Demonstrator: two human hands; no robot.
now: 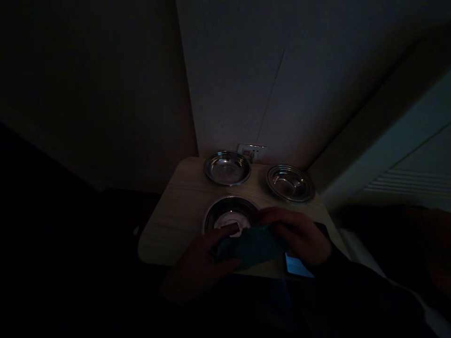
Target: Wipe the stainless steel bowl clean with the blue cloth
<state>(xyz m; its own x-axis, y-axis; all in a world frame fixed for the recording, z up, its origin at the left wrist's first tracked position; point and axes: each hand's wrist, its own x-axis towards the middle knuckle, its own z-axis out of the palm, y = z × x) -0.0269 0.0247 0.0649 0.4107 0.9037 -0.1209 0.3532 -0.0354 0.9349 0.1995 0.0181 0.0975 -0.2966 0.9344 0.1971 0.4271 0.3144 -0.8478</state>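
Note:
The scene is very dark. Between my two hands is a teal cloth [259,245], held over the near edge of a small table. My left hand [207,260] grips the cloth's left end, with the thumb and fingers around it. On the other end, my right hand [299,232] has its fingers bent over the cloth. Just beyond the cloth stands a shiny metal bowl [211,211], partly covered by my hands. A small dark rectangular shape shows by my left fingertips; its kind is too dim to tell.
Further back on the wooden table [169,213] stand a shallow metal dish [227,169] and, to the right, several stacked metal bowls [291,184]. A lit phone-like screen [298,266] lies under my right wrist. A wall socket [251,150] sits behind.

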